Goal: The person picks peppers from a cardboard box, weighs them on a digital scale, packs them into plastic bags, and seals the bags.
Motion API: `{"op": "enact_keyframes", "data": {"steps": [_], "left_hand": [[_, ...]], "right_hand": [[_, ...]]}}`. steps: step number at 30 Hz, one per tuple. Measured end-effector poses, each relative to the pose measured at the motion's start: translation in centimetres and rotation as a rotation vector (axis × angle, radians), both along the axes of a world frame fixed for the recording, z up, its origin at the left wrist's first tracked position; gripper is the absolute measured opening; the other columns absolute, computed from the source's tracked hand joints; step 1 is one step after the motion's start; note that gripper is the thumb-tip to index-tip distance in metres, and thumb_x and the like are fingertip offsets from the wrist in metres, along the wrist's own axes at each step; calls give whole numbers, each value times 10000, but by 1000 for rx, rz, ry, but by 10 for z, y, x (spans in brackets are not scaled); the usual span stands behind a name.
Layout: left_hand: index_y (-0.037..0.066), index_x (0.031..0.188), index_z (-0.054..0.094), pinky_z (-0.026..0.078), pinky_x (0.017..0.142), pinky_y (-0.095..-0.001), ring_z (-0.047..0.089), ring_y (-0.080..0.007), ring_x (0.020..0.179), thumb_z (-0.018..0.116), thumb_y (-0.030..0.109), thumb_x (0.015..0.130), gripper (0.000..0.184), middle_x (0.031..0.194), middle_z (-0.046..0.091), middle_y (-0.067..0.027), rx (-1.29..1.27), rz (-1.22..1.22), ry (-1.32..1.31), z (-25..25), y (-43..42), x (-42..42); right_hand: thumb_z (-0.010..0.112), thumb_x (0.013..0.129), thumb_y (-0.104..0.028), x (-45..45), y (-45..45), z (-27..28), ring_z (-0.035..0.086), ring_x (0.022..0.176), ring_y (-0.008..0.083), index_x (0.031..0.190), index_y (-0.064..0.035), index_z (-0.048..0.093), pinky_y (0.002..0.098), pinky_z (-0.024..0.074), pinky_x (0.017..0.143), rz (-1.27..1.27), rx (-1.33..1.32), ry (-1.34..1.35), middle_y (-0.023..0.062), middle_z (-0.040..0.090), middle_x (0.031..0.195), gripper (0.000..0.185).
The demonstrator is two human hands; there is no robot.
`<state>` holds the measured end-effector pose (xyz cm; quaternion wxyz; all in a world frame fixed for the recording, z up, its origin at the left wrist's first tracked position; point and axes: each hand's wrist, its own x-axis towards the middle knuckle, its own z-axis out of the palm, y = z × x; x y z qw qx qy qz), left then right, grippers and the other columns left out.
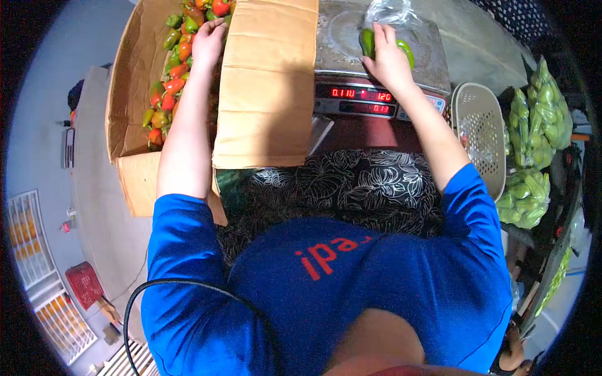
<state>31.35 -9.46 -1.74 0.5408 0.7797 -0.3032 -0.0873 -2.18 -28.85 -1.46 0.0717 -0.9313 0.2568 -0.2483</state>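
Your left hand [210, 42], by mixed peppers [168, 102], and right hand [390, 59], over green peppers [367, 42], are apart; can't tell grip. Right-palm pressure could skew the scale [338, 44].

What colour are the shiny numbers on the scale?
The glowing numbers are red, seen best in the head view.

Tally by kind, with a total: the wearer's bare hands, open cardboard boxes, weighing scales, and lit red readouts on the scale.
Bare hands: 2 (left hand, right hand)
Cardboard box: 1
Weighing scale: 1
Lit red readouts: 3
Total: 7
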Motion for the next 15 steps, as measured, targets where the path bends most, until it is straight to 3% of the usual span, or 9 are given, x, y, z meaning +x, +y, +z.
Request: {"op": "enact_keyframes", "data": {"steps": [7, 8, 11, 12, 14, 15], "left_hand": [[10, 1058, 600, 449, 792, -252, 580, -127, 861, 595, 236, 809, 336, 959, 643, -81, -101, -17, 161, 14, -1, -23], [15, 1047, 605, 449, 796, -259, 574, -130, 873, 603, 232, 806, 325, 943, 643, -74, -128, -81, 58, -12, -4, 6], [6, 1003, 621, 449, 810, -272, 591, -159, 877, 606, 225, 798, 300, 954, 649, -104, -75, 9, 39, -30, 0, 17], [4, 997, 623, 451, 808, -276, 597, -167, 881, 606, 223, 795, 298, 952, 651, -112, -52, 35, 40, -30, 3, 16], [5, 992, 629, 458, 803, -283, 610, -173, 885, 607, 221, 784, 300, 932, 657, -124, 11, 63, 12, -35, 8, 27], [11, 996, 632, 459, 802, -283, 618, -182, 865, 614, 236, 768, 321, 917, 658, -130, 129, 142, -168, -9, 16, 6]], "right_hand": [[615, 674, -39, 4, -12, -7, 565, 917, 384, 1254, 28, 336, 417, 498, 760, 167, -58, 43, 217, 391, 1264, 648], [605, 681, -39, 5, -14, -5, 563, 925, 383, 1260, 19, 338, 418, 496, 765, 195, -45, 60, 218, 390, 1269, 640], [575, 703, -39, 0, -7, 2, 556, 948, 381, 1276, -8, 346, 422, 488, 779, 289, 3, 116, 221, 387, 1283, 618], [603, 726, -106, -1, -3, 9, 509, 1052, 386, 1307, -29, 328, 410, 464, 847, 281, 76, 165, 221, 364, 1311, 648], [628, 737, -169, -5, 4, 13, 452, 1134, 381, 1324, -35, 316, 398, 429, 902, 241, 12, 7, 224, 344, 1331, 678], [641, 743, -201, -10, 9, 16, 423, 1174, 378, 1332, -38, 311, 393, 412, 930, 213, -20, -72, 225, 334, 1342, 695]]}}
